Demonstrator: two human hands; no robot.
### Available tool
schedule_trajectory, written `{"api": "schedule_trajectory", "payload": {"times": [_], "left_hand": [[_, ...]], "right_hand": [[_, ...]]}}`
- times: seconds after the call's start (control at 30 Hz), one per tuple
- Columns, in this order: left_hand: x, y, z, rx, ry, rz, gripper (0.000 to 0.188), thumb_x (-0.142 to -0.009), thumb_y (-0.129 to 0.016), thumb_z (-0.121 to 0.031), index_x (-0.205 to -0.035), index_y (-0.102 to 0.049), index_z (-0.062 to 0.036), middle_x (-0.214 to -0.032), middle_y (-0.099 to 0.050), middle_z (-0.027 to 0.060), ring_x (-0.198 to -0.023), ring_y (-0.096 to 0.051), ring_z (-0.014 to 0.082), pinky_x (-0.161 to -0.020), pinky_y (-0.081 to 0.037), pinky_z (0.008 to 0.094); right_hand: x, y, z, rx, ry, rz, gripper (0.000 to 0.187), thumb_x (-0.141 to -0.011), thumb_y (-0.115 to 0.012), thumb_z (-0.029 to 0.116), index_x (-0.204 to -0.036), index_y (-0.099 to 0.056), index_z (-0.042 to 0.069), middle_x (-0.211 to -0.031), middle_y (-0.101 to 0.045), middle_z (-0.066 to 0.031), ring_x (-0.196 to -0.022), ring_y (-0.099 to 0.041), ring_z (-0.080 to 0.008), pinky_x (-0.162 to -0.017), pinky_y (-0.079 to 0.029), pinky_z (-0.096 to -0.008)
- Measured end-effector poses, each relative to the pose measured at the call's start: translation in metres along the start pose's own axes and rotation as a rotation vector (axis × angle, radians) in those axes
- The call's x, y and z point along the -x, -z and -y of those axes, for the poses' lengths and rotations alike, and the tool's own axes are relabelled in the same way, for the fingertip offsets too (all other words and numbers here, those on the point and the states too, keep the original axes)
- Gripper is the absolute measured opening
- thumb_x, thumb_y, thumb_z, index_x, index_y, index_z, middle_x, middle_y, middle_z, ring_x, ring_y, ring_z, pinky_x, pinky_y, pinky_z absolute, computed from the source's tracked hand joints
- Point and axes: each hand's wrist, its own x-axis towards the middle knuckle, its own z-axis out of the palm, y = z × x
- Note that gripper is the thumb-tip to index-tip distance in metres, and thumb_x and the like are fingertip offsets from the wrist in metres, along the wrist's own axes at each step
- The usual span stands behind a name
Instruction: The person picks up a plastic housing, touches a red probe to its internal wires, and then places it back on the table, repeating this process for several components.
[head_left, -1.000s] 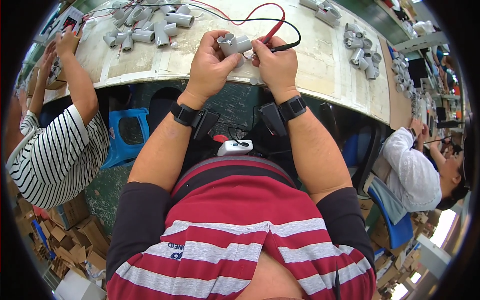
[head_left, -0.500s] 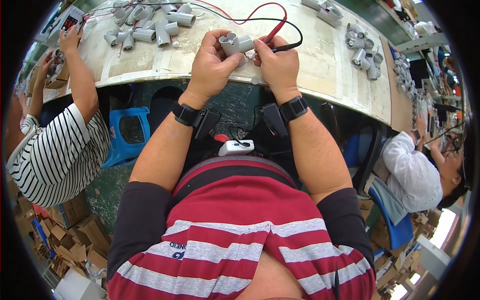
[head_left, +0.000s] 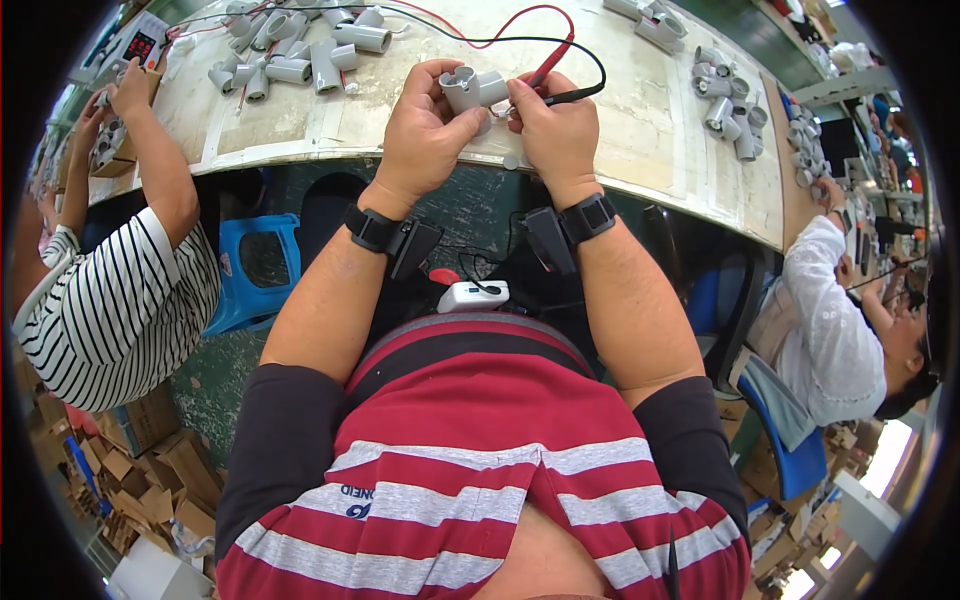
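My left hand (head_left: 430,130) is closed round a grey tubular plastic fitting (head_left: 460,90), whose short side branch (head_left: 491,87) points toward my right hand. My right hand (head_left: 556,128) pinches a red test probe (head_left: 549,66) and a black test probe (head_left: 574,95) beside that branch. Between the fingertips of both hands is a small pale piece or wire end, too small to make out. From the probes, a red lead (head_left: 530,9) and a black lead (head_left: 520,38) loop back across the worktable (head_left: 400,55).
More grey fittings lie in a heap (head_left: 290,45) at the back left and in a cluster (head_left: 727,100) at the right. A small white cap (head_left: 511,161) rests near the front edge. Co-workers sit on both sides; a blue stool (head_left: 255,270) stands left.
My hands, the fitting and the probes look unmoved. The right co-worker's arm has reached forward toward fittings on the table. The left co-worker's hand has shifted down from the red-lit meter.
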Motion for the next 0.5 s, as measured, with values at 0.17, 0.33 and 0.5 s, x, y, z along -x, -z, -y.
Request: {"api": "schedule_trajectory", "payload": {"times": [0.17, 0.33, 0.5], "left_hand": [[-0.0001, -0.0010, 0.0018, 0.010, -0.004, 0.005, 0.055, -0.091, -0.072, -0.002, -0.139, -0.044, -0.0038, -0.124, -0.060, 0.0137, -0.112, -0.064, 0.0195, -0.096, -0.056, 0.0329], [0.0001, -0.0004, 0.0024, 0.014, -0.007, -0.005, 0.055, -0.091, -0.072, -0.001, -0.138, -0.044, -0.0042, -0.123, -0.061, 0.0133, -0.111, -0.064, 0.0194, -0.094, -0.057, 0.0325], [-0.0010, 0.0012, 0.0021, 0.023, -0.035, -0.032, 0.054, -0.090, -0.072, -0.001, -0.137, -0.046, -0.0040, -0.119, -0.062, 0.0126, -0.106, -0.066, 0.0181, -0.091, -0.058, 0.0321]], "right_hand": [[-0.0003, 0.0013, -0.0024, 0.006, -0.004, 0.001, 0.017, -0.096, -0.073, 0.016, -0.098, -0.073, -0.001, -0.077, -0.071, -0.0034, -0.063, -0.066, -0.0104, -0.058, -0.053, -0.0241], [-0.0009, 0.0011, -0.0040, 0.017, 0.011, 0.008, 0.017, -0.096, -0.073, 0.016, -0.099, -0.073, -0.001, -0.078, -0.071, -0.0036, -0.064, -0.066, -0.0106, -0.058, -0.053, -0.0241], [-0.0022, -0.0010, -0.0011, -0.047, -0.020, 0.016, 0.016, -0.096, -0.072, 0.015, -0.100, -0.073, -0.001, -0.079, -0.071, -0.0046, -0.063, -0.066, -0.0113, -0.058, -0.054, -0.0245]]}}
